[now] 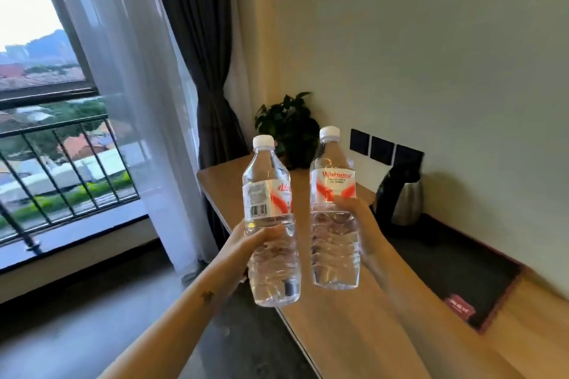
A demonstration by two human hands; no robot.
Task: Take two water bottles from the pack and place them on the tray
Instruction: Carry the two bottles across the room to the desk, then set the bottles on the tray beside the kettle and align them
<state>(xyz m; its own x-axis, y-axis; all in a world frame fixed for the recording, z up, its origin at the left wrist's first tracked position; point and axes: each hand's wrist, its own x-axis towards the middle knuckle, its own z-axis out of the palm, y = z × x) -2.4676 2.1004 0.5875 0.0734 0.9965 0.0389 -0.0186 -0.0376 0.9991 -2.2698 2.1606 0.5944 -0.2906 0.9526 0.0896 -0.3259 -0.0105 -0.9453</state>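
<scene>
We held 2 water bottles upright in the air, 1 in each hand, above the near end of the wooden counter (345,326). Our left hand (246,243) was wrapped around the left bottle (271,224) just below its label, thumb across the front, with the barcode side turned toward us. Our right hand (357,215) was closed around the right bottle (334,212) at about the same height, fingers curled behind it and the thumb tip on the lower edge of the red and white label. Both bottles were clear, full and capped in white, close beside each other but apart.

To the right, a dark tray (462,271) with a red edge lay on the counter against the wall. At its far end stood a steel kettle (403,197) with a black handle. Further back a potted plant (289,129) sat at the counter's corner, and 3 dark wall plates (381,148) lined the wall. Beyond hung a grey curtain (197,40) and a sheer one (123,71) over the window (37,40).
</scene>
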